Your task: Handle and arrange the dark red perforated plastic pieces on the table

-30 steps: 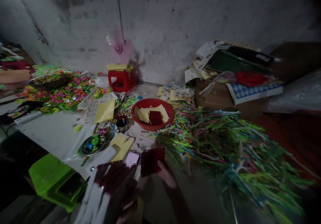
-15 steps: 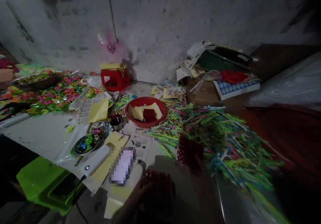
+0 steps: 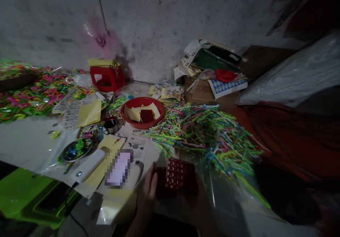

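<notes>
Left hand point(image 3: 148, 191): fingers curled on the red studded sheet's point(image 3: 176, 175) left edge.
Right hand point(image 3: 198, 199): dark, grips its right side.
Beyond: red bowl point(image 3: 142, 112), colourful strips point(image 3: 204, 134).

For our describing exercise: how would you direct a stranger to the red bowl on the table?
Start at the grey wall and come forward past the red stool to the table's middle. The red bowl sits left of the heap of coloured paper strips. It alone is round and holds yellow paper squares.
</notes>
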### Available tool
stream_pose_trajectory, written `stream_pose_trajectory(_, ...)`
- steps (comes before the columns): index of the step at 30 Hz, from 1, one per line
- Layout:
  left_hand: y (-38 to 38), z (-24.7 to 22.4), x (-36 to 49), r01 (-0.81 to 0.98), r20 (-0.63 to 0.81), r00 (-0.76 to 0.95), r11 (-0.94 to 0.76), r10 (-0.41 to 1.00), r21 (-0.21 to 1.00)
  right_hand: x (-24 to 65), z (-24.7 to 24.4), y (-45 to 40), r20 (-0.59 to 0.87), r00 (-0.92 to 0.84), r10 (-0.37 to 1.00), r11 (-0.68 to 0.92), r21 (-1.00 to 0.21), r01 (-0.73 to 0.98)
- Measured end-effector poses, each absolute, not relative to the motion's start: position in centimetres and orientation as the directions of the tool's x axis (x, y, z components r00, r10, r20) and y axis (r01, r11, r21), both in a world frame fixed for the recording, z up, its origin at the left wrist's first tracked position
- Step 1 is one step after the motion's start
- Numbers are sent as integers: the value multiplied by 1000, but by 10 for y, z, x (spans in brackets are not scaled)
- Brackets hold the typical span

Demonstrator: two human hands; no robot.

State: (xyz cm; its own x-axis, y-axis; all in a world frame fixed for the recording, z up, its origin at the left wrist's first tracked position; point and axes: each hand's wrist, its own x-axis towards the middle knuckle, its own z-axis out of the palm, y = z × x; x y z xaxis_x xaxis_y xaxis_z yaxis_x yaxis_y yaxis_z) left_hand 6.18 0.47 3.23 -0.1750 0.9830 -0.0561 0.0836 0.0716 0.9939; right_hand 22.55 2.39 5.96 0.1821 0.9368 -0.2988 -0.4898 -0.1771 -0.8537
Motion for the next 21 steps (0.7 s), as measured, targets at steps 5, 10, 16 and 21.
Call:
stream_pose_trajectory(5, -16, 55, 69, -60, -65, -159, 56, 985, 997, 195, 44, 34, -247, 183, 952, -180, -931, -318)
stream_pose_trajectory(10, -26, 66, 73, 241, -38, -302, 115, 953, 964, 180, 43, 47, -202, 245, 948, -162, -971, -174)
stream_pose_trajectory(16, -24, 67, 63, 366, -75, -283, 180, 956, 913, 172, 38, -5, -207, 281, 937, -187, -978, -97)
stream_pose_trajectory(21, -22, 51, 56, 354, -15, -290, 122, 957, 927, 169, 34, -17, -208, 273, 939, -189, -977, -94)
